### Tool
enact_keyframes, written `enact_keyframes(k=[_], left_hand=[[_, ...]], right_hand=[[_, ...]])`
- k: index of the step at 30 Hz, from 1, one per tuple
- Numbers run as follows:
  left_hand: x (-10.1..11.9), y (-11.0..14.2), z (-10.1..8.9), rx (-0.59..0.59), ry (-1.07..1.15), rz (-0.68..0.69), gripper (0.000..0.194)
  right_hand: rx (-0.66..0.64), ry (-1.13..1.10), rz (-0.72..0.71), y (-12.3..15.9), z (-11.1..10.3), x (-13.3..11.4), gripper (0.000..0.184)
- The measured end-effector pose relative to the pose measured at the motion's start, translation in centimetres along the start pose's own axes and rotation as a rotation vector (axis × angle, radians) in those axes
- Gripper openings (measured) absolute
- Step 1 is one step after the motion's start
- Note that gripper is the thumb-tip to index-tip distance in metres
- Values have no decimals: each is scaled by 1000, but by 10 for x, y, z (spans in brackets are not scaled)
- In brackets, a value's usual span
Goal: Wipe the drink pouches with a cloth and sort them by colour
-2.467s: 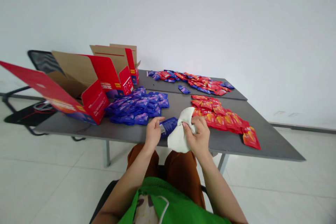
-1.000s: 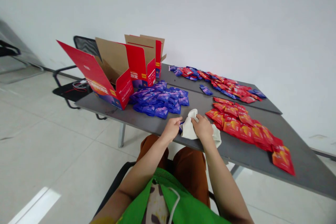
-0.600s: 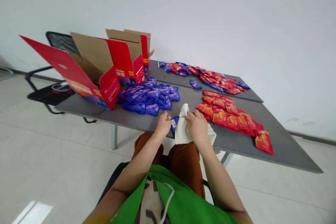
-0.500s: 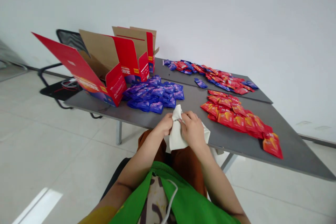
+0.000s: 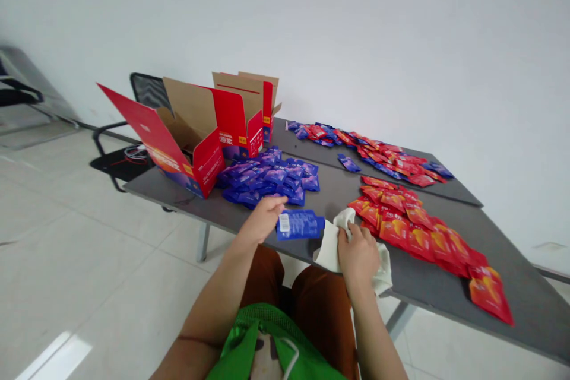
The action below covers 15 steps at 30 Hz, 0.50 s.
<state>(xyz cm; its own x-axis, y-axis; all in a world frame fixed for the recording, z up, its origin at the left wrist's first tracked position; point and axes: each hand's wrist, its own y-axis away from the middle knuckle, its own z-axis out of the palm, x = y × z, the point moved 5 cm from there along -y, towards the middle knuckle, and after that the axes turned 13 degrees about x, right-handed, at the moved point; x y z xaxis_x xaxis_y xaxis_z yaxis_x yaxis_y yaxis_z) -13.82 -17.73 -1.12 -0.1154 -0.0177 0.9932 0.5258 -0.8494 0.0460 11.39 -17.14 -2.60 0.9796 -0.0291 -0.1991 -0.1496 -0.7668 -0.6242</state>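
Note:
My left hand (image 5: pixel 263 219) is closed on the left end of a blue pouch (image 5: pixel 303 224), its spout to the right and a white label patch showing. The pouch is at the table's front edge, before the pile of blue-purple pouches (image 5: pixel 271 175). Bunched under my right hand (image 5: pixel 358 252) is a white cloth (image 5: pixel 328 246), gripped with curled fingers, part of it hanging over the edge. Just right of the cloth lie overlapping red pouches (image 5: pixel 416 222) in rows, with one red pouch (image 5: pixel 490 297) at the near end.
Open red cartons (image 5: pixel 209 160) stand at the table's left, flaps up. A mixed heap of red and blue pouches (image 5: pixel 383 157) lies along the back, with a single blue pouch (image 5: pixel 348 162) before it. A black chair (image 5: pixel 118 163) is beyond the left end of the grey table (image 5: pixel 333 190).
My hands have moved apart. The blue pouch now shows outside the cloth in my left hand, while my right hand has taken the cloth rightward to the table edge. The view has shifted.

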Motion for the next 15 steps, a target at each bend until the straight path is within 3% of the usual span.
enact_keyframes(k=[2, 4, 6, 8, 10, 12, 15], left_hand=[[38, -14, -25, 46, -75, 131, 33], [82, -24, -45, 224, -238, 357, 40], [118, -33, -46, 408, -494, 553, 47], [136, -46, -32, 528, -740, 674, 56], [136, -64, -8, 505, -902, 803, 60], [119, -81, 20, 320, -1059, 964, 59], [74, -103, 34, 145, -1325, 881, 60]], right_hand=[[46, -27, 2, 4, -2, 0, 29], [68, -51, 1, 6, -2, 1, 30], [85, -65, -1, 7, -1, 1, 30], [98, -77, -5, 7, -1, 1, 30], [111, -88, -2, 8, 0, 2, 30], [127, -99, 5, 8, 0, 3, 31], [140, -125, -1, 10, -1, 3, 33]])
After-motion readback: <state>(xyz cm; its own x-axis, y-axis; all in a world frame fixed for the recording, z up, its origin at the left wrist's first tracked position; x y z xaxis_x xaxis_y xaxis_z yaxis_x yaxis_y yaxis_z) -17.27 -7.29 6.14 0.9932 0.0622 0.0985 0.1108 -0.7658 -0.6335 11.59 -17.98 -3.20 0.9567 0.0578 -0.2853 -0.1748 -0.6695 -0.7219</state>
